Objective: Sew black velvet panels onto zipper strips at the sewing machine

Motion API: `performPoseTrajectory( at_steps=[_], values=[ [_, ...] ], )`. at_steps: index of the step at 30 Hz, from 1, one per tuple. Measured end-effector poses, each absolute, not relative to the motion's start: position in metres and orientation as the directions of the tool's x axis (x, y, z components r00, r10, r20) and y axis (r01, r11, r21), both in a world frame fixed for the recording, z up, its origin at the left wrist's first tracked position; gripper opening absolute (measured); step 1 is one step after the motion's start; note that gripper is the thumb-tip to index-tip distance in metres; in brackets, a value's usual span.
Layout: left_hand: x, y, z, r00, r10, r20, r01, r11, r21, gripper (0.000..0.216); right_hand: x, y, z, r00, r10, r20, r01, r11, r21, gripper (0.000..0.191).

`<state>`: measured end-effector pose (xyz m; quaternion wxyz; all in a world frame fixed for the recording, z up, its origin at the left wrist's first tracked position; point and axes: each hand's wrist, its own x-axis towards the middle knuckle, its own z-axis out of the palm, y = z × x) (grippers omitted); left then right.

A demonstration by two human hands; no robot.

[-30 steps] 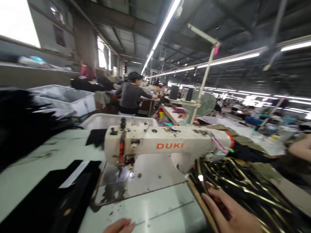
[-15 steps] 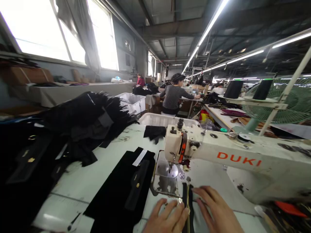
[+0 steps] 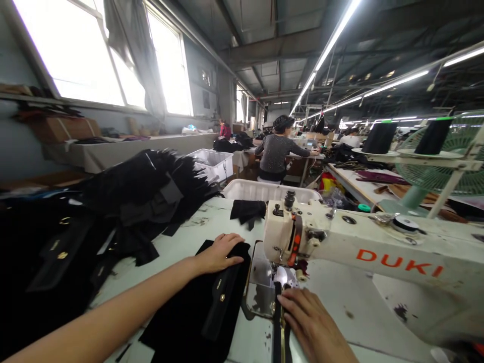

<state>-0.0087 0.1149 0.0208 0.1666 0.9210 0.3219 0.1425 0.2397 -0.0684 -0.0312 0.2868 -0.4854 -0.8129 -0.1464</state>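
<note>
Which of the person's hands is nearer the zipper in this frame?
Right. The right hand has its fingertips on the zipper, near its upper end. The left hand is off to the zipper's left, on the black fabric.

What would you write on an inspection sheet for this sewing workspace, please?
Surface: pale green tabletop, with dark marks.
Job's things: black panel bearing a gold fitting; zipper strip lying at the sewing machine.
Clutter: heaped black pieces at left; small black cloth beside the machine.
Grip: left hand on the panel; right hand on the zipper strip; whether either pinches cannot be told.
Cables: thin cord hanging by a ceiling light.
Surroundings: seated person ahead, white bin, windows.
</note>
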Motion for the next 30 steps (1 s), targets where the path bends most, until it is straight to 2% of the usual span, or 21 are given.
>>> performPoseTrajectory(
  at_steps=[3, 5, 8, 10, 12, 16, 18, 22, 25, 30],
  values=[
    [0.006, 0.106, 0.005, 0.762, 0.629, 0.152, 0.509, -0.728, 0.459, 0.017, 0.23, -0.075, -0.027, -0.356, 0.655, 0.666, 0.883, 0.469, 0.011, 0.032],
    [0.016, 0.084, -0.001, 0.736, 0.658, 0.159, 0.509, -0.693, 0.51, 0.007, 0.225, -0.077, -0.027, -0.336, 0.642, 0.689, 0.894, 0.448, 0.018, 0.036],
    [0.03, 0.051, -0.002, 0.676, 0.716, 0.173, 0.527, -0.634, 0.566, 0.014, 0.223, -0.078, -0.029, -0.326, 0.645, 0.691, 0.903, 0.43, 0.024, 0.037],
    [0.033, 0.033, 0.001, 0.648, 0.737, 0.193, 0.537, -0.621, 0.571, 0.038, 0.225, -0.078, -0.031, -0.338, 0.639, 0.691, 0.905, 0.423, 0.053, 0.038],
    [0.03, 0.018, 0.003, 0.676, 0.71, 0.198, 0.526, -0.652, 0.546, 0.055, 0.227, -0.077, -0.034, -0.36, 0.62, 0.697, 0.905, 0.415, 0.098, 0.039],
    [0.014, -0.007, 0.0, 0.849, 0.518, 0.11, 0.436, -0.801, 0.41, 0.056, 0.229, -0.078, -0.038, -0.396, 0.606, 0.69, 0.902, 0.397, 0.169, 0.04],
    [0.009, -0.013, -0.003, 0.881, 0.463, 0.101, 0.411, -0.853, 0.323, 0.061, 0.231, -0.079, -0.039, -0.423, 0.611, 0.669, 0.894, 0.403, 0.197, 0.038],
    [0.01, -0.015, -0.007, 0.884, 0.443, 0.149, 0.408, -0.887, 0.217, 0.061, 0.234, -0.079, -0.042, -0.482, 0.609, 0.63, 0.864, 0.449, 0.227, 0.034],
    [0.014, -0.013, -0.004, 0.892, 0.437, 0.119, 0.416, -0.894, 0.167, 0.059, 0.236, -0.078, -0.048, -0.478, 0.596, 0.645, 0.865, 0.448, 0.227, 0.032],
    [0.014, -0.012, 0.001, 0.896, 0.43, 0.106, 0.413, -0.898, 0.156, 0.061, 0.238, -0.077, -0.055, -0.505, 0.58, 0.64, 0.852, 0.455, 0.26, 0.031]
  ],
)
